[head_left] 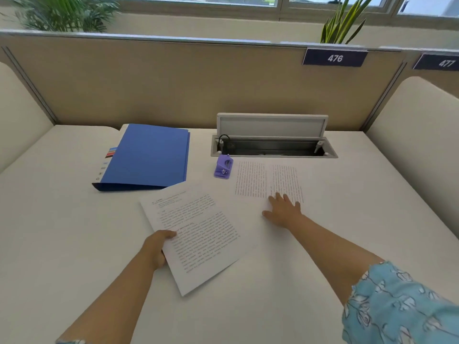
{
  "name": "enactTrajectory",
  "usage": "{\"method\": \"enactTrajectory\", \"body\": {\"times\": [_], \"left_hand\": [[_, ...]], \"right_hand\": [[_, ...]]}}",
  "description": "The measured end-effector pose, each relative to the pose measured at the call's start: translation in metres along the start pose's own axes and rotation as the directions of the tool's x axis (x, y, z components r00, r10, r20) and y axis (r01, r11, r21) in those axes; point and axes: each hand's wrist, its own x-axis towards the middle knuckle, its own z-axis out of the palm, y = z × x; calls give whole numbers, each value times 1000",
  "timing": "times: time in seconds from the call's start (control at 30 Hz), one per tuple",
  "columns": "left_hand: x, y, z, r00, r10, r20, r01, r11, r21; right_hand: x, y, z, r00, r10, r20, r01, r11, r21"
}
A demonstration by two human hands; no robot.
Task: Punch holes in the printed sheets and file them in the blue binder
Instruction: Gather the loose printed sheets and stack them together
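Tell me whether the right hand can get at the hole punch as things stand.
Probably yes. The right hand lies flat on a sheet, holding nothing, and the purple hole punch stands just beyond that sheet with bare desk between them.

A big white desk (62, 219) fills the room near the camera. A tan wall panel (173, 83) stands along its back edge, and soft cream side panels (417, 115) rise at left and right. Two dark blue signs hang on the tan panel, one reading 476 (334, 58) and one 477 (445, 63). A cable box (273, 145) in the desk has its grey lid up. Behind the panel are green plants (67, 13) and bright windows (198, 0).
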Motion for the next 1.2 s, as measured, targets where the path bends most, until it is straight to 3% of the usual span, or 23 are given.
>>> {"method": "enactTrajectory", "body": {"times": [0.2,0.43,0.53,0.63,0.77,1.2], "left_hand": [[7,4,0,1000,-4,-5,4,999,53],[7,5,-2,1000,-13,-16,14,997,78],[9,5,-3,1000,-9,-8,10,997,74],[10,3,-3,1000,-12,-17,13,997,75],[11,4,-4,1000,-20,-21,22,995,94],[7,4,-2,999,-30,-12,31,996,87]], "right_hand": [[-31,-31,30,992,110,-70,-113,993,-42],[-75,-64,40,994,102,48,-95,988,-121],[-66,-52,23,997,81,-18,-80,996,38],[-43,-16,-3,980,187,-65,-172,968,183],[-27,24,-18,960,281,15,-280,948,151],[-8,39,-24,941,332,58,-336,939,76]]}}
